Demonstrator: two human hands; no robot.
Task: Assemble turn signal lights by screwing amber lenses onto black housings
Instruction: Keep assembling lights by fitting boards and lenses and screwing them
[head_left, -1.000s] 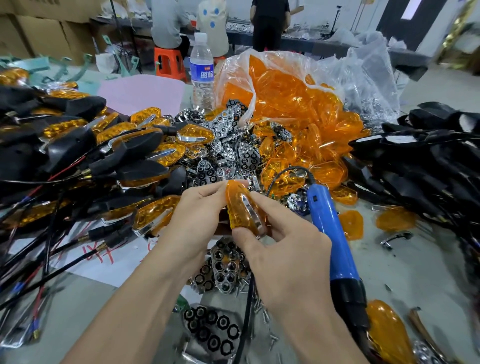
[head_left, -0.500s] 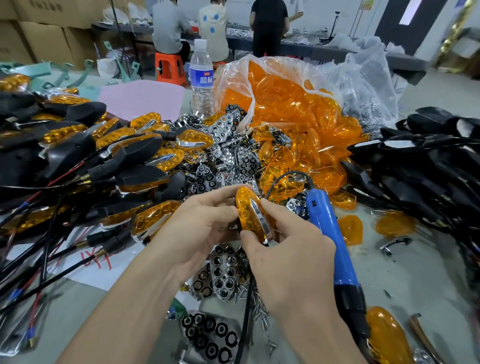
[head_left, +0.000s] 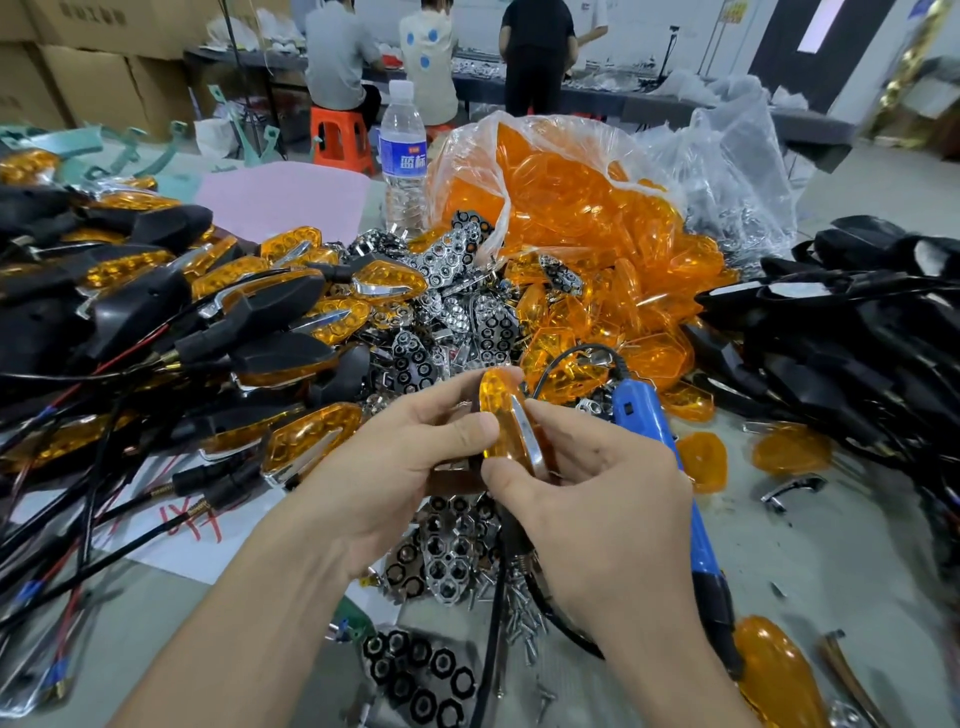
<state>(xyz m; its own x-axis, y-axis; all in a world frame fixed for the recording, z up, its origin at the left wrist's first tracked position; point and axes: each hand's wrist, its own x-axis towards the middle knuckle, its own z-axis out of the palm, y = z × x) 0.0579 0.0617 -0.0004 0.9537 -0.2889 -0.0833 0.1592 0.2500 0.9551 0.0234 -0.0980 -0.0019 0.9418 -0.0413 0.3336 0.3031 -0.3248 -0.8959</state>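
— Pinching what, just left of the blue screwdriver (head_left: 660, 467)?

— Amber lens (head_left: 498, 426), raised edge-on, chrome trim strip (head_left: 525, 441) turned toward the screwdriver. Left hand (head_left: 410, 467) curled round the face away from the screwdriver, thumb pressed flat on amber. Right hand (head_left: 597, 504) pinching the two ends, forefinger on top, thumb beneath.

— Anything mated behind it?

— Cannot tell; hidden by fingers.

— Handling, by judgement?

— Probably light, stiff, thin-walled; glossy, hence slippery and easily scratched; liable to crack if squeezed across the dome or over-driven at a screw boss. Best gripped by rim and ends, as pictured, never by the polished face alone.

— Further out from the screwdriver?

— Screwdriver itself lying unheld against the right wrist. Loose screws (head_left: 519, 618) and chrome reflectors (head_left: 452, 556) just left of its lower body, below both hands. Clear bag (head_left: 467, 156) of spare lenses beyond its tip; water bottle (head_left: 404, 150) farther beyond, leftward. Finished lights (head_left: 291, 291) heaped well to its left; bare black housings (head_left: 841, 332) well to its right.
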